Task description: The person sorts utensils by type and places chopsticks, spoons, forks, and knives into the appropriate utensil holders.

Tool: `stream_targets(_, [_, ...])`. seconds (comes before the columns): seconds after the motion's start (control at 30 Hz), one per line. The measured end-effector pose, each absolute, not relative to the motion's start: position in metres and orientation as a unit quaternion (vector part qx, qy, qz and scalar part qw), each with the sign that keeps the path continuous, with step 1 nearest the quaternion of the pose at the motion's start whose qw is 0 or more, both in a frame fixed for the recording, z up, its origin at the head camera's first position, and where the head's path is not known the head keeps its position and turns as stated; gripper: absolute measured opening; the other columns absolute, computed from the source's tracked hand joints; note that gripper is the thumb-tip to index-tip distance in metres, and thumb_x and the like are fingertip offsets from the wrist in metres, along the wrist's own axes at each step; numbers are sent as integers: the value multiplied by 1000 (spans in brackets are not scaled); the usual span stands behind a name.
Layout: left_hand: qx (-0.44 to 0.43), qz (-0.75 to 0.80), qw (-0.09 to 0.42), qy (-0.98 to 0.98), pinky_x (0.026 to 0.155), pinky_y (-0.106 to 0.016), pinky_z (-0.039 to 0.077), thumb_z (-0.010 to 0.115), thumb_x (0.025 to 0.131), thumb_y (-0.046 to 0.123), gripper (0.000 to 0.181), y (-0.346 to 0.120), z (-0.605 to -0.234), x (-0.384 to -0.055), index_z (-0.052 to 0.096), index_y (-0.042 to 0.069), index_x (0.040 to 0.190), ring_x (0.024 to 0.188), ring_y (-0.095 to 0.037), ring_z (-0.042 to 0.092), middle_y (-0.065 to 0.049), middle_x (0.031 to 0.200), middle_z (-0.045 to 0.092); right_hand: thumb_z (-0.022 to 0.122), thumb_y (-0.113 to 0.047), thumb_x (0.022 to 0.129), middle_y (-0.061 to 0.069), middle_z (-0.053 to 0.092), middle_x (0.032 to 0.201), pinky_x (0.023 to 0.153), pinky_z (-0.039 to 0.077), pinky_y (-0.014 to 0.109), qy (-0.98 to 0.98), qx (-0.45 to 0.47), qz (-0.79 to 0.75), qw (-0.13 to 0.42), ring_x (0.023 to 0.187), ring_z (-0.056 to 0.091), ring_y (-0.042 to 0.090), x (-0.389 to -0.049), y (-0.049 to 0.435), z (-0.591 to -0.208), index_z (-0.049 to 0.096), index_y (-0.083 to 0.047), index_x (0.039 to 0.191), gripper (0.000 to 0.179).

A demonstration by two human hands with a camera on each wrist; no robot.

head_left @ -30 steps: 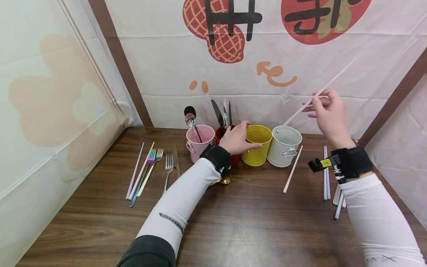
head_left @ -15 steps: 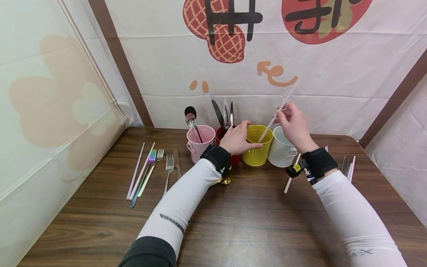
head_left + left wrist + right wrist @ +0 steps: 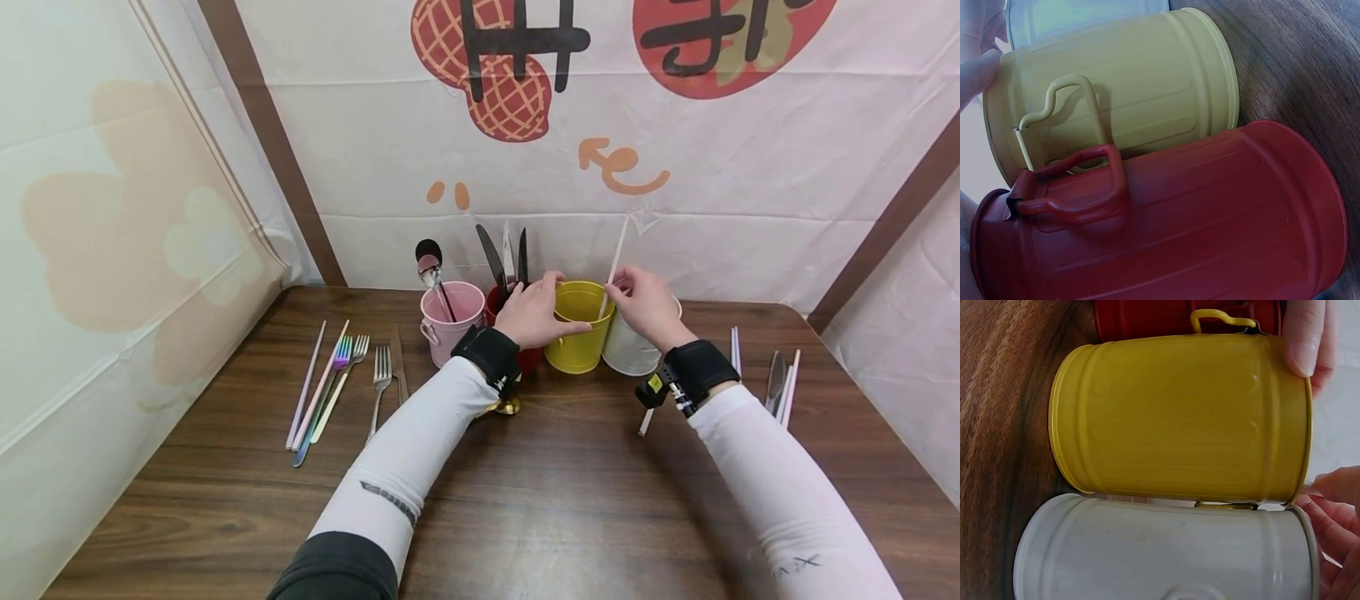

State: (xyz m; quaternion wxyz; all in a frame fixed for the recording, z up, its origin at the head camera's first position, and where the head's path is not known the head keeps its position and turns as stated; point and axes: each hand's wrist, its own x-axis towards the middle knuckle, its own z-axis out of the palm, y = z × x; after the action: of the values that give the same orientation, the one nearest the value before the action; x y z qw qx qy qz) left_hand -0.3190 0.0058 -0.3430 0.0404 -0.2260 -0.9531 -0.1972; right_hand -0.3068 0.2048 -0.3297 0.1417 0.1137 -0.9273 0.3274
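Note:
My right hand (image 3: 645,307) pinches a pale chopstick (image 3: 618,246) near its middle, its lower end inside the yellow bucket (image 3: 576,354). It stands nearly upright at the right side of the rim. My left hand (image 3: 529,317) holds the yellow bucket's rim, thumb across the front and a finger at the back left. In the right wrist view, the left thumb (image 3: 1304,347) presses the outside near the rim. Beside it is the red bucket (image 3: 1210,231) with several knives (image 3: 491,257); the left hand partly covers it. The white bucket (image 3: 628,350) sits right behind my right hand.
A pink bucket (image 3: 450,333) with spoons (image 3: 429,262) stands leftmost. Forks (image 3: 381,367) and chopsticks (image 3: 307,383) lie on the left of the wooden table (image 3: 525,517). A knife (image 3: 775,379) and more chopsticks lie at right. A printed cloth wall (image 3: 360,150) rises behind.
My right hand has moved left and down from above the white bucket to the yellow one, bringing the chopstick's lower end inside and tilting it more upright. My left hand stays put.

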Motion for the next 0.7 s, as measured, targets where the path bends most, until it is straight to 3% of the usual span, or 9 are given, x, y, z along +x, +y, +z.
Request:
stream_targets(0.23, [-224,-200,42,-953,113,-48,21,65,79,67,85,6,-341,-317,36,12,137,124,-22,51,-6,128,58,57,-16,98,20,66,105,80,49,46,-930,101,333,120,93,61,33,-306,206,-326,64,3,110,23])
stream_targets(0.47, [-224,-197,43,-953,113,-48,22,66,79,67,86,6,-341,-316,35,11,138,126,-22,49,-7,130,57,58,-12,96,22,65,104,77,46,44,-918,106,347,159,88,61,35,-293,223,-321,63,5,111,24])
stream_targets(0.7, [-224,-194,43,-954,113,-48,21,65,79,67,87,5,-343,-315,35,11,139,127,-22,48,-7,132,57,57,-17,97,23,65,102,66,43,31,-917,109,328,198,79,62,32,-267,257,-319,62,4,111,26])
